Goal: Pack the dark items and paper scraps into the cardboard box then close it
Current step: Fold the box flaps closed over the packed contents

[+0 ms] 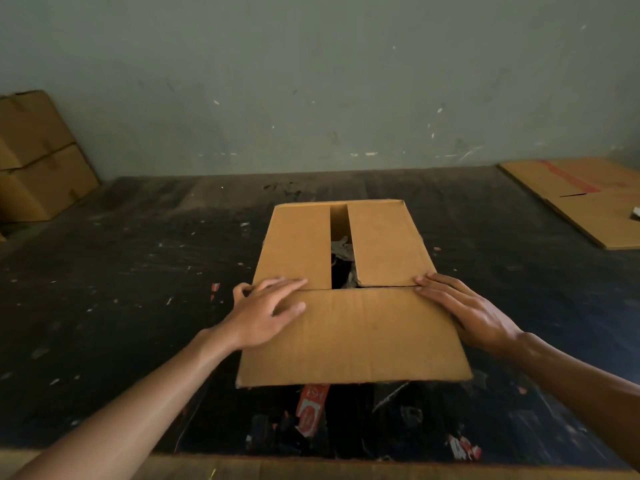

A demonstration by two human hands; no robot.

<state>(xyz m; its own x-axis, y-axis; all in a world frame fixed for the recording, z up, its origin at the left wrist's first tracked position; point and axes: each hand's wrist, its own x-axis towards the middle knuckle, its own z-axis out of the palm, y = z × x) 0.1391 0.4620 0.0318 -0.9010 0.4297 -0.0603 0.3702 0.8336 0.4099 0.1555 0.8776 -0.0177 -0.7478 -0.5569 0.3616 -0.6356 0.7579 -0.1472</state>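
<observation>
Both hands [270,311] press flat on cardboard box [349,306].

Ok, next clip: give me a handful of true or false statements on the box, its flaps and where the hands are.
1. Both hands rest flat on top of the cardboard box. True: the left hand and the right hand press on the near flap.
2. The two side flaps meet with no gap. False: a dark slot stays open between them, with contents visible inside.
3. The near flap is folded over the box. True.
4. The right hand holds a roll of tape. False: it is empty, palm down.
5. More boxes stand at the far left by the wall. True.
6. A flattened sheet of cardboard lies at the left. False: it lies at the far right.
</observation>
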